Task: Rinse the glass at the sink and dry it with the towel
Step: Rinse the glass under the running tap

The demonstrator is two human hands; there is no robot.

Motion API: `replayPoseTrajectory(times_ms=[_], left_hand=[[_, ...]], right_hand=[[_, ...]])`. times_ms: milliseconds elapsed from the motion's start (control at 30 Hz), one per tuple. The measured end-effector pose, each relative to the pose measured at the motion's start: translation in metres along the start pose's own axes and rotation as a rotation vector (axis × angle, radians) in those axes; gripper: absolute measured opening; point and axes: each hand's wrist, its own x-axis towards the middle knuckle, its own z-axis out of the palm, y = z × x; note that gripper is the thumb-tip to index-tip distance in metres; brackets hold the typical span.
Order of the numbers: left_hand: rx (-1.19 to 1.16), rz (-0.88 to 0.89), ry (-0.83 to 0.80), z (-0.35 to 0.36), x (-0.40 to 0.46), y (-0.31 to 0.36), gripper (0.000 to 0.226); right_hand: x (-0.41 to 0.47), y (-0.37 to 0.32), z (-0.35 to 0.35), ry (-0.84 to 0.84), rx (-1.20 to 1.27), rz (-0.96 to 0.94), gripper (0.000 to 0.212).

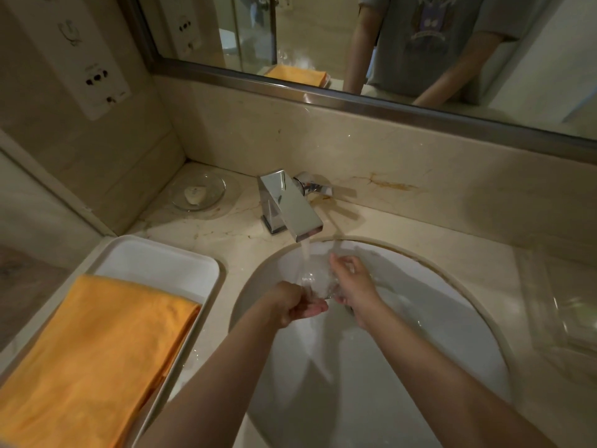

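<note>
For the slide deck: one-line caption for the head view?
Both hands, left hand and right hand, hold a clear glass under the running faucet; orange towel waits in the tray.

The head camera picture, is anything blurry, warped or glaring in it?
Head view: dim warm light; wide-angle bending curves the mirror frame; bright glare on the chrome faucet; the glass between left hand and right hand smears in the running water.

I see dim, warm indoor light. The faucet (287, 205) throws glare off its chrome top, and soft shadows of the arms fall into the sink (436, 318). The wide lens bends the mirror (323, 43) frame and counter edges. Running water blurs; the corners look soft.
</note>
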Motion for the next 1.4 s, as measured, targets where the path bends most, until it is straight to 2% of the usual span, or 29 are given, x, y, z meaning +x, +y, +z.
replayPoseTrajectory(times_ms=[100, 167, 233, 300, 400, 467, 533, 633, 700, 833, 900, 1067, 1167, 1300, 1400], left_hand=[[0.074, 0.180, -0.043, -0.003, 0.002, 0.002, 0.022], [0.094, 0.339, -0.034, -0.005, 0.001, 0.005, 0.022], [0.090, 0.418, -0.022, -0.005, -0.001, 0.009, 0.024], [0.132, 0.457, -0.063, -0.006, -0.002, 0.014, 0.026], [0.178, 0.433, -0.139, -0.009, -0.005, 0.017, 0.042], [0.245, 0.408, -0.087, -0.007, -0.008, 0.019, 0.046], [0.330, 0.388, 0.002, -0.003, -0.010, 0.022, 0.042], [0.299, 0.322, 0.219, 0.004, -0.005, 0.019, 0.032], [0.104, 0.245, 0.300, 0.006, -0.003, 0.012, 0.027], [-0.351, 0.066, 0.131, 0.004, -0.009, 0.009, 0.031], [-0.464, 0.018, 0.086, 0.003, -0.013, 0.010, 0.035], [-0.352, -0.048, 0.070, 0.009, -0.011, 0.002, 0.027], [-0.322, -0.073, 0.072, 0.009, -0.006, 0.001, 0.028], [-0.291, -0.077, 0.102, 0.013, -0.006, 0.000, 0.034], [-0.347, -0.080, 0.115, 0.015, -0.006, 0.000, 0.036]], right_hand=[[-0.004, -0.005, 0.002, -0.109, 0.021, 0.089, 0.032], [-0.007, -0.006, 0.004, -0.166, 0.094, 0.246, 0.038], [-0.006, -0.004, 0.005, -0.224, 0.144, 0.404, 0.045], [-0.005, -0.002, 0.006, -0.291, 0.128, 0.528, 0.044], [-0.005, -0.004, 0.004, -0.393, 0.056, 0.646, 0.035], [-0.004, -0.004, 0.006, -0.421, 0.018, 0.680, 0.033], [-0.001, -0.002, 0.009, -0.363, -0.004, 0.670, 0.036], [0.000, -0.004, 0.017, -0.187, -0.008, 0.561, 0.034], [-0.001, -0.009, 0.020, -0.074, 0.052, 0.429, 0.031], [0.000, -0.011, 0.021, 0.046, -0.039, 0.161, 0.025], [0.000, -0.008, 0.022, 0.080, -0.095, 0.063, 0.023], [-0.009, -0.005, 0.031, 0.081, -0.275, -0.151, 0.028], [-0.015, 0.003, 0.033, 0.179, -0.376, -0.332, 0.027], [-0.017, 0.018, 0.037, 0.243, -0.964, -0.698, 0.032], [-0.015, 0.020, 0.040, 0.217, -1.140, -0.821, 0.041]])
